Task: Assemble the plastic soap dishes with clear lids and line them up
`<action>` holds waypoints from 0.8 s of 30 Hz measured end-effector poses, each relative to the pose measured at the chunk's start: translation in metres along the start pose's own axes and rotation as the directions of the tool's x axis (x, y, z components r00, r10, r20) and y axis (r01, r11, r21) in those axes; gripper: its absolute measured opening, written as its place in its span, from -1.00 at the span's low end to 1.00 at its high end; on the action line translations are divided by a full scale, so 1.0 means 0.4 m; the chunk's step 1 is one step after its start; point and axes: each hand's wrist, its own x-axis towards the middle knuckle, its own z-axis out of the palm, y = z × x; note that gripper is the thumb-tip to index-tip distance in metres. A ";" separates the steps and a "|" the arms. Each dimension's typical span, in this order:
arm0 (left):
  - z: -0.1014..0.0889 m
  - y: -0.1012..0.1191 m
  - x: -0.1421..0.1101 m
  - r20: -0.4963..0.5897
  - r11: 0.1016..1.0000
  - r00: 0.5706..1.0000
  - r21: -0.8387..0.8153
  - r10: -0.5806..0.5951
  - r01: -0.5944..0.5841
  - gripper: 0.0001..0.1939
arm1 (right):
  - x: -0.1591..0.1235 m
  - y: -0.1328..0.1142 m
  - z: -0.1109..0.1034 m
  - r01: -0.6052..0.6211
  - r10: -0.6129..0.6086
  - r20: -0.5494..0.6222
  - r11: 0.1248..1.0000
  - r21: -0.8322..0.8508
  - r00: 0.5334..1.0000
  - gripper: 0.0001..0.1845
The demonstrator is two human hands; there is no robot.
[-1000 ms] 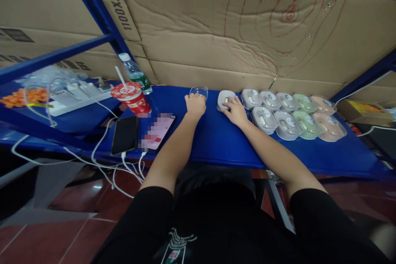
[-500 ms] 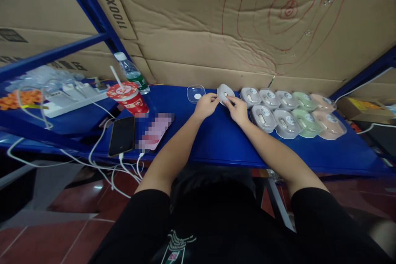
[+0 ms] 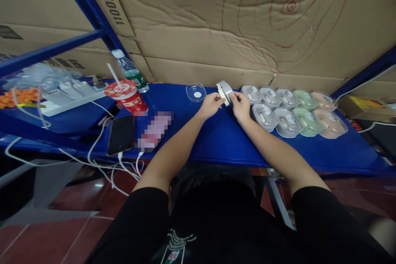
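Note:
Both my hands hold one small grey earphone case (image 3: 225, 89) tilted up on its edge above the blue shelf (image 3: 216, 140). My left hand (image 3: 211, 104) pinches its left side and my right hand (image 3: 240, 105) grips its right side. A clear plastic lid (image 3: 196, 92) lies flat on the shelf just left of my left hand. Right of my right hand, several lidded cases (image 3: 287, 112) in grey, green and pink sit in two rows.
A red paper cup (image 3: 127, 97) with a straw and a water bottle (image 3: 130, 70) stand at the left. Two phones (image 3: 121, 134) lie there with white cables. A white power strip (image 3: 71, 95) sits on the left shelf. Cardboard (image 3: 247, 29) walls the back.
My left hand let go of the clear lid and came over to the grey case. Both hands lifted the case off the shelf and tipped it upright.

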 end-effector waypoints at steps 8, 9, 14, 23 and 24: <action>-0.025 -0.022 0.012 -0.068 0.992 0.998 0.122 -0.013 0.022 -0.79 | 0.026 0.040 0.002 -0.101 0.097 -0.115 0.994 -0.030 0.989 -0.25; -0.027 -0.024 0.013 -0.073 0.991 0.997 0.129 -0.026 0.035 -0.78 | 0.024 0.040 0.004 -0.119 0.115 -0.112 0.993 -0.022 0.987 -0.26; -0.032 -0.030 0.014 -0.056 0.980 0.991 0.149 -0.123 0.130 -0.80 | 0.009 0.021 0.005 -0.111 0.105 -0.072 0.989 -0.097 0.992 -0.21; -0.071 -0.034 0.022 -0.072 0.910 0.963 0.314 -0.260 0.270 -0.68 | -0.002 -0.003 -0.016 -0.024 0.026 0.005 0.974 -0.226 1.000 -0.13; -0.083 -0.029 0.022 -0.078 0.878 0.961 0.393 -0.265 0.274 -0.65 | -0.003 -0.004 -0.016 -0.019 0.026 0.024 0.975 -0.223 0.999 -0.14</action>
